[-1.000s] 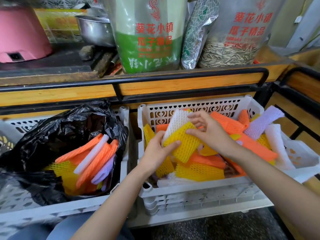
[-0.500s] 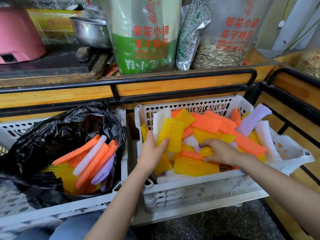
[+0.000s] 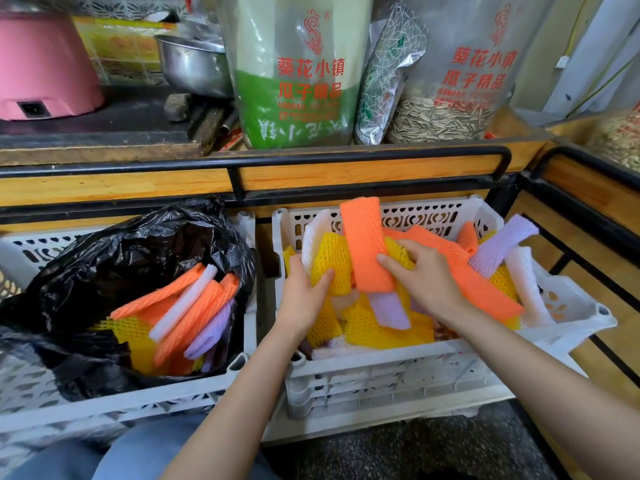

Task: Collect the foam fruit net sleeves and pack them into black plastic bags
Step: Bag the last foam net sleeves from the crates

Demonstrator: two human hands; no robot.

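Note:
A white crate (image 3: 388,375) on the right holds a loose pile of orange, yellow, purple and white foam net sleeves. My left hand (image 3: 304,296) grips a stack of yellow and white sleeves (image 3: 329,258) upright at the crate's left side. My right hand (image 3: 426,278) holds an orange sleeve (image 3: 363,244) against that stack, thumb across its lower part. A black plastic bag (image 3: 114,265) sits open in the left crate (image 3: 131,407), with several orange, white, purple and yellow sleeves (image 3: 187,306) inside.
A wooden shelf with a black metal rail (image 3: 311,161) runs behind the crates. On it stand large bags of sunflower seeds (image 3: 460,74), a metal bowl (image 3: 194,67) and a pink appliance (image 3: 41,67). My knee in blue jeans (image 3: 138,455) is at the bottom.
My right hand reached down into the pile, picked up an orange sleeve and brought it up against the stack in my left hand. The left hand stayed at the crate's left side.

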